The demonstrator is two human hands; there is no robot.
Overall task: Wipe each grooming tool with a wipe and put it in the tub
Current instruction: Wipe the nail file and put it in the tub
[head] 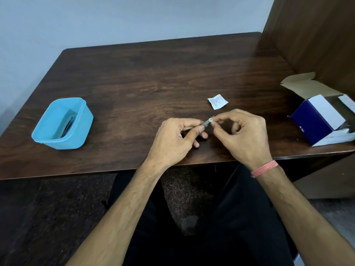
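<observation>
Both forearms are seen bare to the elbow; no sleeves are visible. A band of pink-red wound thread (264, 168) is worn on the right wrist. Black trousers (221, 227) are worn.

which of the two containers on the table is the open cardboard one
The blue-and-white box at the table's right edge: its cardboard flap stands open. The other, the light blue tub at the left, is plastic and lidless.

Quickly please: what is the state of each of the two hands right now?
Left hand: closed, holding a small metal grooming tool.
Right hand: closed, pinching a white wipe on the tool's tip.
</observation>
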